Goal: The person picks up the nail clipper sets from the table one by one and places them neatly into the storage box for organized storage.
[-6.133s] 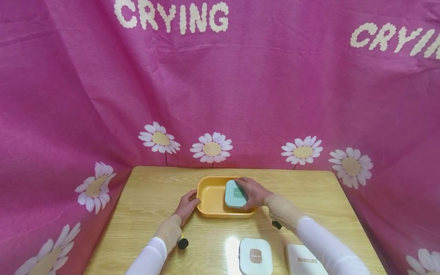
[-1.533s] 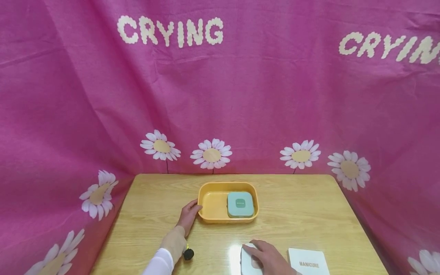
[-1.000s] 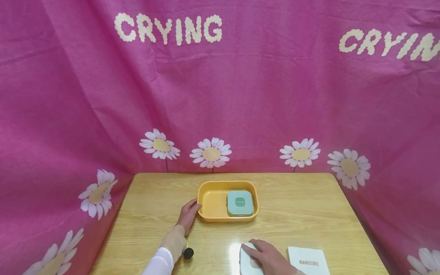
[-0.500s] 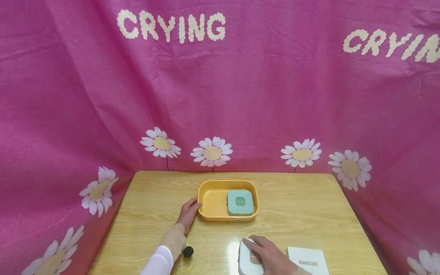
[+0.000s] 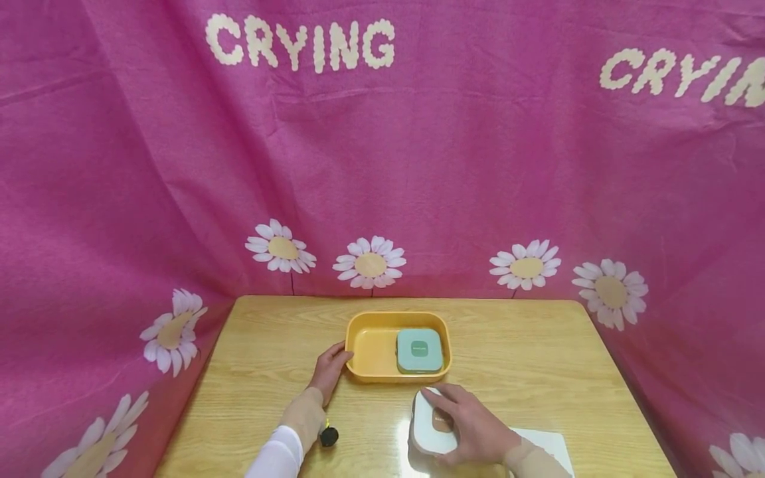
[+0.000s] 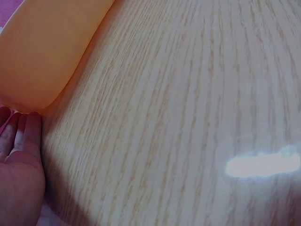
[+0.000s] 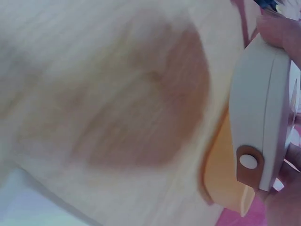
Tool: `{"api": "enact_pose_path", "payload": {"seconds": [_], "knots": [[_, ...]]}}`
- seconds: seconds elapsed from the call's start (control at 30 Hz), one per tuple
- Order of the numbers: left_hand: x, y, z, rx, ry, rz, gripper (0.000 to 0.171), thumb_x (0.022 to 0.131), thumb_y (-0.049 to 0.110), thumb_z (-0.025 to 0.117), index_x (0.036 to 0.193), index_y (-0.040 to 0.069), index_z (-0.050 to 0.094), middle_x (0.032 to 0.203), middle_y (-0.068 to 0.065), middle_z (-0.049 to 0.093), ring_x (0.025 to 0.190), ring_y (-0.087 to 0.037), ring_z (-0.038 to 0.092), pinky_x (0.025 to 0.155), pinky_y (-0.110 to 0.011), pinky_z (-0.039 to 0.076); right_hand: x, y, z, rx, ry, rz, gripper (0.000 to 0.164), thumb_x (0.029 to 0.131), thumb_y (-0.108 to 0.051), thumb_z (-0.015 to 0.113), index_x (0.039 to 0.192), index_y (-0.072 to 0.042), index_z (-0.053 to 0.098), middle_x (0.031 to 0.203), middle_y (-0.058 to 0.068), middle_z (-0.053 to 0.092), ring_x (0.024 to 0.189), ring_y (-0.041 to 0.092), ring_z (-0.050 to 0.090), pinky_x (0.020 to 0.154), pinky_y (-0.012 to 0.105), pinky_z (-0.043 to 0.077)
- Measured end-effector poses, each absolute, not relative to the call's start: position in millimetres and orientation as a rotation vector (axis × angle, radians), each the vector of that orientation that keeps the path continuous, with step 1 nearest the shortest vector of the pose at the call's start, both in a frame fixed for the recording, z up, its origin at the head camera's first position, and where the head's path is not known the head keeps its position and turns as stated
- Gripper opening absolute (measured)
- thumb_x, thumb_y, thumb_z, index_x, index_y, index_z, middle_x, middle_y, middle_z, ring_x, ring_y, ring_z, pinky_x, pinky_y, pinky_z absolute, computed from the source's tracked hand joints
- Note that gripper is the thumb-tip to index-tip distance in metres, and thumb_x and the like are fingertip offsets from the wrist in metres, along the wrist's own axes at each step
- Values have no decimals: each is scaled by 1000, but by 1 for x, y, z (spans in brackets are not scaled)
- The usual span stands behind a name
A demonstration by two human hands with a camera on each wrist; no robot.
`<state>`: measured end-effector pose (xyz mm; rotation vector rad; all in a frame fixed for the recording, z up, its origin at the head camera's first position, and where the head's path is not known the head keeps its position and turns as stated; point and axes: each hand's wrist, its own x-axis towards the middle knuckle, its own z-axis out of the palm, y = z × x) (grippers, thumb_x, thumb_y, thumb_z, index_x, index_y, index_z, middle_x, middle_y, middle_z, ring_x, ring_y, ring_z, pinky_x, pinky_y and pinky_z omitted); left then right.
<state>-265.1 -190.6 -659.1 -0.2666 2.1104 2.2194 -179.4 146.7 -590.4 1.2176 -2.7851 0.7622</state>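
Observation:
A rectangular yellow tub [image 5: 373, 380] stands near the back of the table. Inside its right half lies a mint-green square case [image 5: 419, 362] with a darker green label. My left hand [image 5: 327, 373] touches the tub's left end; in the left wrist view its fingers are fairly straight, fingertips against the tub wall [image 6: 42, 52]. My right hand [image 5: 478, 425] grips a white rounded-square manicure case [image 5: 427, 425] with a brown label, raised off the table and tilted. The right wrist view shows that case's side [image 7: 256, 99] with a brown snap tab, held between thumb and fingers.
A flat white box [image 5: 552, 443] lies at the front right, partly covered by my right forearm. Pink cloth with daisies [image 5: 370, 265] hangs behind and beside the wooden table [image 5: 508, 345]. A black round object [image 5: 329, 436] hangs at my left wrist.
Earlier, my right hand let go of the mint case in the tub and took hold of the white case. Now it has lifted that case and moved toward the tub. The left hand stays put.

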Motion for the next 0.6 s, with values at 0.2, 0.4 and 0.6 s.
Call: {"api": "enact_pose_path", "payload": {"seconds": [0.2, 0.4, 0.6], "knots": [[-267, -192, -662, -253, 2069, 2245, 50, 104, 11, 59, 148, -11, 50, 149, -30, 54, 131, -36, 58, 103, -35, 54, -195, 142, -581, 1265, -2649, 729, 118, 57, -44, 100, 157, -10, 49, 149, 17, 53, 126, 29, 57, 100, 50, 53], [-268, -194, -665, -243, 2048, 2266, 50, 104, 11, 61, 148, -11, 51, 148, -30, 55, 130, -34, 60, 102, -35, 55, -210, 134, -574, 1261, -2618, 718, 117, 57, -39, 100, 157, -7, 48, 149, 19, 52, 127, 32, 56, 100, 53, 52], [-265, -195, -661, -265, 2035, 2268, 51, 104, 13, 62, 148, -10, 51, 148, -30, 55, 130, -33, 60, 100, -31, 55, -224, 124, -571, 1260, -2636, 749, 117, 58, -37, 100, 157, -6, 47, 150, 19, 51, 126, 31, 55, 103, 54, 50]]}}
